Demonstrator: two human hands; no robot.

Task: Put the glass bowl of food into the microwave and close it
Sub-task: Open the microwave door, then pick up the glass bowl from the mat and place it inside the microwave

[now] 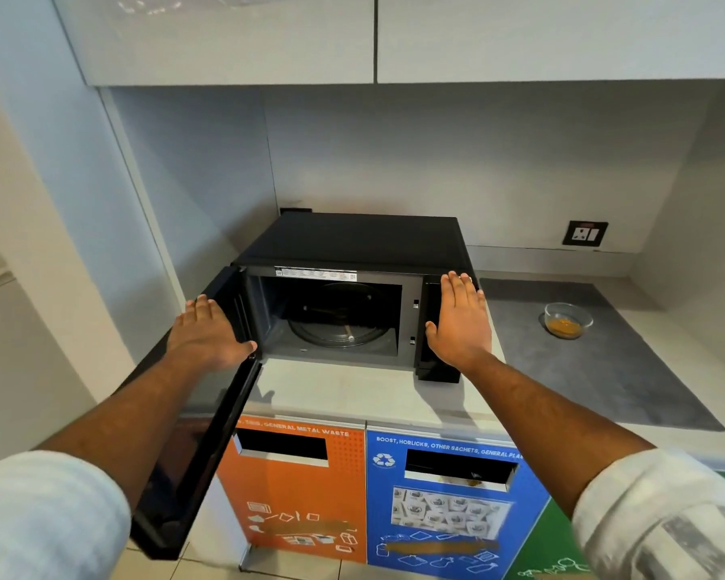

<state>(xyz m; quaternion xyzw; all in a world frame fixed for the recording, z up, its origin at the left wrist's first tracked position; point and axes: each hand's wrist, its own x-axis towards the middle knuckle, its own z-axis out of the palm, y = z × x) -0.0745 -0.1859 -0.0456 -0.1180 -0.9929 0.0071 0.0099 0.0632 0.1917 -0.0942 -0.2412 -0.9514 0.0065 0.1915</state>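
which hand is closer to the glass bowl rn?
Right. The right hand lies flat on the microwave's control side, the bowl off to its right on the mat. The left hand is on the open door, far side.

Glossy white cabinets (227, 39) fill the top of the frame above a pale grey wall (478, 161). A wall socket (585, 233) sits at right. Lower centre: orange (298, 496) and blue bin fronts (444, 504); bottom left, possibly floor tiles (185, 567).

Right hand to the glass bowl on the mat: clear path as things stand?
Probably yes. The right hand lies flat and empty against the microwave front, and the glass bowl sits alone on the grey mat to its right. Nothing stands between them.
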